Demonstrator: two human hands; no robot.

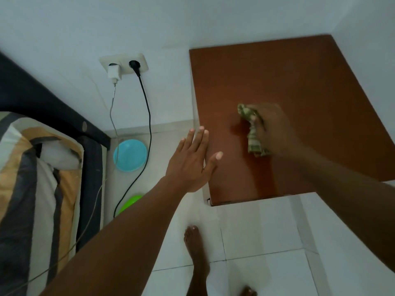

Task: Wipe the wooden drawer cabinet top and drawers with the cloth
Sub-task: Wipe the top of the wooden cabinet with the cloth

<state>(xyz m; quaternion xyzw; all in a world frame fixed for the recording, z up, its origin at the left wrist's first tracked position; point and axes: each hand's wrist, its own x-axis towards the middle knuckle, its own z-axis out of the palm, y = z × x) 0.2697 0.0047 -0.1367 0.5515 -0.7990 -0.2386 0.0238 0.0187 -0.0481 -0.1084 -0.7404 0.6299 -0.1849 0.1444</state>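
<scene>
- While the right hand [271, 127], clenched round the cloth [253, 133], wipes the cabinet top [277, 77], the left hand [192, 159] hovers spread at nine o'clock.
- Next, judging: strokes toward twelve o'clock, drawers after.

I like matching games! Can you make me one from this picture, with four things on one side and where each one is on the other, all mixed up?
Things:
1. cloth
2. blue bowl
3. white charger
4. left hand

Places:
A. plugged into the wall socket
B. open, fingers spread, at the left edge of the cabinet top
C. bunched in the right hand on the cabinet top
D. on the floor by the wall, next to the bed

Pairs: 1-C, 2-D, 3-A, 4-B
</scene>
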